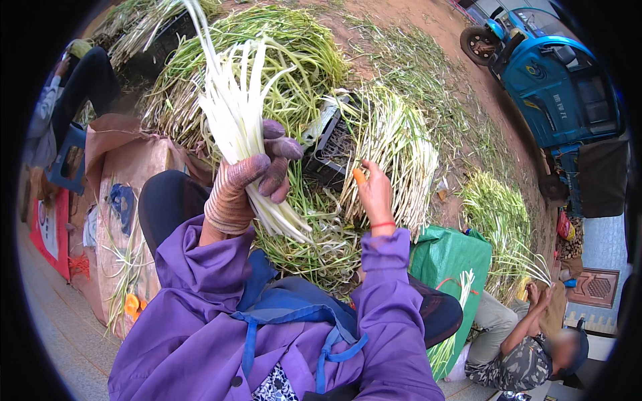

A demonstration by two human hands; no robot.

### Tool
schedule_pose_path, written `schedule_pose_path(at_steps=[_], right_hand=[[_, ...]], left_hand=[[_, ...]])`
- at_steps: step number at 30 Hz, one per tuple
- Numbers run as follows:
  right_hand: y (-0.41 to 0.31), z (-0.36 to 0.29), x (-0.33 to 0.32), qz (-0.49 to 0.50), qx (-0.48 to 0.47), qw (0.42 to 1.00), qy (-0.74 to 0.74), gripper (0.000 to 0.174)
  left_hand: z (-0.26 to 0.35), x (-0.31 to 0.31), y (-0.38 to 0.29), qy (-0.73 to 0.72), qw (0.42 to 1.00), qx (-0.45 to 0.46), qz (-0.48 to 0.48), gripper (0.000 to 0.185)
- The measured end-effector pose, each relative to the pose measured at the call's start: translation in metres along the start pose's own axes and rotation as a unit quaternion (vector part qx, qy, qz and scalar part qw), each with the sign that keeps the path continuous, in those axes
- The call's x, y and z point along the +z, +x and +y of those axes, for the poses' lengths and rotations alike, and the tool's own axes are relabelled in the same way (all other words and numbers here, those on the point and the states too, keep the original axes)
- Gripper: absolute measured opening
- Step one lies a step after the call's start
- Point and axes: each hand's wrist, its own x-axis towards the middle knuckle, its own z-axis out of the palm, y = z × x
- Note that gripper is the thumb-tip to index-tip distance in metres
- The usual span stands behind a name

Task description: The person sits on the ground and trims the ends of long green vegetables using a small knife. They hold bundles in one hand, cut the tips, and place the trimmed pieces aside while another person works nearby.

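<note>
My left hand (268, 168), in a stained, striped knit glove, grips a bunch of long white leafy stalks (235, 110). Their leaves fan upward and the pale stem ends stick out below the fist. My right hand (376, 193) is bare, with an orange cover on one digit and a red band at the wrist. Its fingers are slightly apart, and I see nothing held in them. Behind it lies a heap of pale, thin stalks (396, 155), resting beside and partly over a black plastic crate (328, 150). Whether the fingertips touch the heap I cannot tell.
A large pile of green stalks (301, 45) lies ahead, with trimmings (311, 260) below my hands. Left is a sack-covered surface (143, 175); right, a green woven sack (451, 250). One person sits at lower right, another at upper left. A blue three-wheeler (556, 95) stands beyond.
</note>
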Motion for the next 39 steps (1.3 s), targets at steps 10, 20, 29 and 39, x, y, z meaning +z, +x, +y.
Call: schedule_pose_path(at_steps=[10, 20, 29, 39], right_hand=[[0.047, 0.019, 0.059, -0.053, 0.013, 0.978, -0.203, 0.02], [-0.136, -0.047, 0.06, -0.303, -0.216, 0.928, 0.008, 0.012], [-0.017, 0.0, 0.022, -0.013, 0.107, 0.991, -0.076, 0.03], [0.019, 0.045, 0.011, -0.008, 0.205, 0.963, 0.175, 0.021]], left_hand=[[-0.022, -0.01, 0.006, 0.053, 0.997, -0.046, 0.044, 0.033], [-0.008, -0.005, 0.003, 0.077, 0.993, -0.071, 0.046, 0.029], [-0.016, -0.01, 0.005, 0.071, 0.994, -0.078, 0.024, 0.023], [-0.02, -0.014, 0.005, 0.082, 0.991, -0.093, 0.042, 0.024]])
